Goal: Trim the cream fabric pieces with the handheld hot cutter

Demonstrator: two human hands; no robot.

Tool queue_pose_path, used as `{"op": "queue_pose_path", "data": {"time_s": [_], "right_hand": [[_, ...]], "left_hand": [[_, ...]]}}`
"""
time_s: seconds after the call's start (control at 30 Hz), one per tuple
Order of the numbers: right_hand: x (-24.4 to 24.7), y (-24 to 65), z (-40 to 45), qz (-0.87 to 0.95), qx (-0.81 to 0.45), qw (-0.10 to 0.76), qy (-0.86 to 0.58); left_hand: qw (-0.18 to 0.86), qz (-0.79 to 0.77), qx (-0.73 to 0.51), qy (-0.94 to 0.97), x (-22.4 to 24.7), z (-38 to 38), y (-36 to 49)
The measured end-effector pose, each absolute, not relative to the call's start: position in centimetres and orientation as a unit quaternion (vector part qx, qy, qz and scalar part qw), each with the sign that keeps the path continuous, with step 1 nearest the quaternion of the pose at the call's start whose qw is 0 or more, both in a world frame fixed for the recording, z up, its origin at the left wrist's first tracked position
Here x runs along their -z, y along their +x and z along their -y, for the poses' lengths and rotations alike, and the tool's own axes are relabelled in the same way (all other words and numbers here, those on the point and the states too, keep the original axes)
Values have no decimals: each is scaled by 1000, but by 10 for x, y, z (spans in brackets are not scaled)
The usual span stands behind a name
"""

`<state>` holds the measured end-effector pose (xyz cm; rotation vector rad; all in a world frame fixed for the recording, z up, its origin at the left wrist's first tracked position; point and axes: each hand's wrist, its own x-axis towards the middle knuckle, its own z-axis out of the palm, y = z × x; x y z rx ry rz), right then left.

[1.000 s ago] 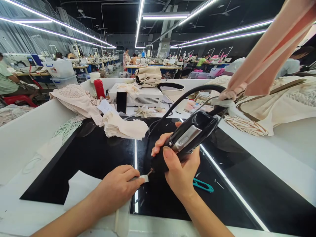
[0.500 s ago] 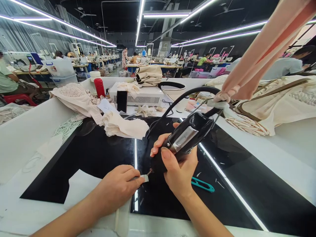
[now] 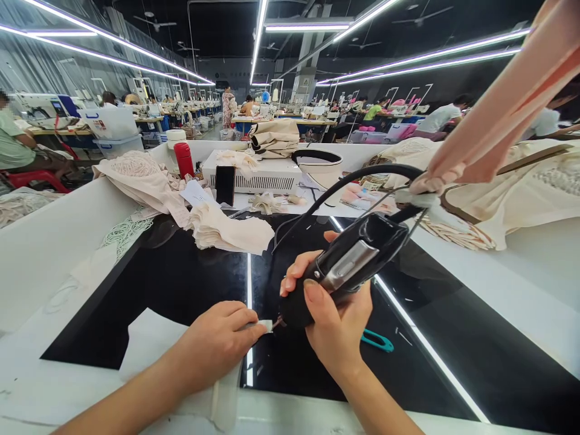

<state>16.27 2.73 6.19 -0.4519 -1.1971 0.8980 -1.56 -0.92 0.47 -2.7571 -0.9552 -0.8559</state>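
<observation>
My right hand [image 3: 339,329] is wrapped round a black corded hand tool [image 3: 385,235] with a silver lever on its side. The tool slants down to the left and ends in a thin coppery tip [image 3: 278,323]. Just left of that tip, my left hand [image 3: 217,341] pinches a small pale strip [image 3: 266,326] between thumb and fingers. Whether tip and strip touch, I cannot tell. A knotted pink cloth [image 3: 489,133] holds up the tool's cord end. Both hands are over a glossy black board [image 3: 194,278]. Behind my right wrist lies a teal cutter-like tool [image 3: 380,342], partly hidden.
A stack of cream fabric pieces [image 3: 231,232] lies at the board's back edge. Behind it are a phone [image 3: 225,184], a white vented box [image 3: 272,175] and a red bottle [image 3: 183,160]. White paper [image 3: 149,338] lies left of my left arm. People sit at sewing machines beyond.
My right hand and the tool have shifted slightly right, and the pink cloth has swung right too. More of the teal tool is covered. My left hand has barely moved.
</observation>
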Motion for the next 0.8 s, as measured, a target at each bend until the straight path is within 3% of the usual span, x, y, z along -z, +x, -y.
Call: {"op": "queue_pose_path", "data": {"time_s": [0.47, 0.8], "right_hand": [[-64, 167, -19, 544, -384, 710, -231], [-65, 171, -17, 541, -380, 708, -249]], "left_hand": [[8, 339, 281, -898, -9, 29, -27], [39, 343, 282, -895, -2, 32, -24]]}}
